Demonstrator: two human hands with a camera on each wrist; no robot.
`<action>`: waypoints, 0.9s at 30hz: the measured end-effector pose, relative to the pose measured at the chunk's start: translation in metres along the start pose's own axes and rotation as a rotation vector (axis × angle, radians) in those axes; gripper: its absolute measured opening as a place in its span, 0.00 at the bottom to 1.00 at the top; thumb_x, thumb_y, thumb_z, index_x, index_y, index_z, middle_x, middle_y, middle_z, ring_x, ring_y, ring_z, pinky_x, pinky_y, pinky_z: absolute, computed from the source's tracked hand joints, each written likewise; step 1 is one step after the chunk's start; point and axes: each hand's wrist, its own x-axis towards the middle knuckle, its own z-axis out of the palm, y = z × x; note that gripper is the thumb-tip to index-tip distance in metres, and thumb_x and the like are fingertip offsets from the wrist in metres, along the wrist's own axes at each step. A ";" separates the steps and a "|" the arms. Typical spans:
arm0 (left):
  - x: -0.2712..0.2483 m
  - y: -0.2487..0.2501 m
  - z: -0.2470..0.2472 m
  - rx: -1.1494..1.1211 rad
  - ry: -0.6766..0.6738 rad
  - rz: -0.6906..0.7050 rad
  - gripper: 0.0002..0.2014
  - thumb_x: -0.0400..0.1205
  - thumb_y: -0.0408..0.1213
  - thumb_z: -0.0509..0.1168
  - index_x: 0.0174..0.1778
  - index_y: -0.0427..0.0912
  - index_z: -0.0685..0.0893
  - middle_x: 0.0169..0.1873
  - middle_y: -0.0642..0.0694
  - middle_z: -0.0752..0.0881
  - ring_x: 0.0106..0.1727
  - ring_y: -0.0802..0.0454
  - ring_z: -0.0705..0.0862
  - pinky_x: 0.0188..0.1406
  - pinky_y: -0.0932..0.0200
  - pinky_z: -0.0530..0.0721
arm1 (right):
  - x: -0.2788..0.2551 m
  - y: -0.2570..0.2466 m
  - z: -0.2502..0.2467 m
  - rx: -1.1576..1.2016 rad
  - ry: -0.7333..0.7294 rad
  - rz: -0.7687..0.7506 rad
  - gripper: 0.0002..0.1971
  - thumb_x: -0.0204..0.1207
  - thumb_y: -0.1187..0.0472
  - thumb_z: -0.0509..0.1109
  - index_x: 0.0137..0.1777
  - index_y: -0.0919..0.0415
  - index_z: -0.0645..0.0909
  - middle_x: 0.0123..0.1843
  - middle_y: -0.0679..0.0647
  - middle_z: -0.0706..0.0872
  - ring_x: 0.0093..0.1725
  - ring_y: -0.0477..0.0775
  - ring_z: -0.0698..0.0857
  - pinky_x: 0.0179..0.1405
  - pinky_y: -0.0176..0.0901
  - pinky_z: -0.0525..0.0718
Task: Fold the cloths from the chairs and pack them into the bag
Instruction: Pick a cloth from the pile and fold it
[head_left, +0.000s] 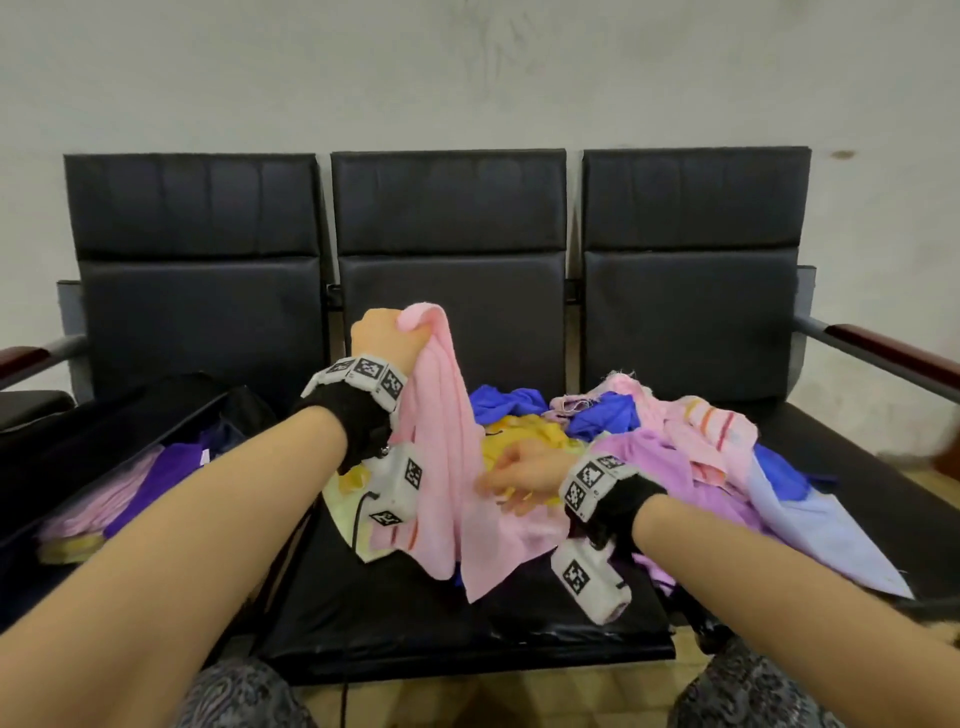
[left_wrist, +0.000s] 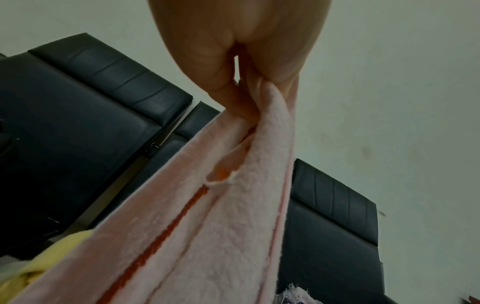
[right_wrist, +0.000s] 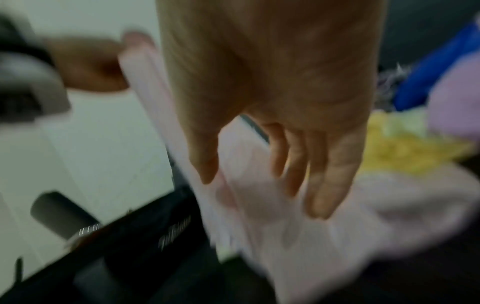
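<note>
My left hand (head_left: 387, 332) is raised above the middle seat and grips one corner of a pink towel (head_left: 447, 467) with orange stripes, which hangs down to the seat. The left wrist view shows the fingers (left_wrist: 244, 98) curled round that pink towel (left_wrist: 221, 226). Lower and to the right, my right hand (head_left: 511, 473) reaches toward the hanging cloth with fingers (right_wrist: 324, 185) straight and spread, holding nothing; that view is blurred. A heap of cloths (head_left: 649, 431) in blue, yellow, lilac and pink covers the middle and right seats. The black bag (head_left: 104, 467) lies open on the left seat.
Three black padded chairs (head_left: 447, 218) stand joined against a pale wall, with armrests (head_left: 883, 353) at both ends. Folded purple and pink cloths (head_left: 130, 488) lie inside the bag. The front of the middle seat (head_left: 415, 623) is bare. My knees show at the bottom edge.
</note>
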 end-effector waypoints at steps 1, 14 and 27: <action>0.000 -0.001 -0.001 -0.014 0.008 -0.027 0.16 0.81 0.40 0.61 0.26 0.42 0.77 0.25 0.47 0.77 0.36 0.45 0.78 0.36 0.58 0.70 | 0.002 0.012 0.018 -0.029 -0.057 0.071 0.18 0.73 0.49 0.75 0.52 0.63 0.80 0.48 0.55 0.85 0.48 0.58 0.88 0.43 0.45 0.89; -0.008 -0.002 -0.031 -0.214 0.139 -0.230 0.16 0.80 0.40 0.60 0.25 0.43 0.74 0.25 0.49 0.76 0.27 0.52 0.75 0.23 0.61 0.68 | 0.048 0.075 0.093 -0.236 0.336 0.101 0.18 0.78 0.55 0.62 0.61 0.67 0.80 0.61 0.63 0.84 0.62 0.58 0.82 0.54 0.43 0.75; -0.024 0.012 -0.043 -0.384 0.115 -0.238 0.14 0.77 0.37 0.61 0.24 0.44 0.71 0.22 0.49 0.73 0.25 0.53 0.71 0.25 0.62 0.69 | 0.062 0.013 0.107 0.022 0.481 0.024 0.29 0.74 0.54 0.71 0.69 0.69 0.67 0.66 0.65 0.77 0.65 0.63 0.77 0.58 0.50 0.76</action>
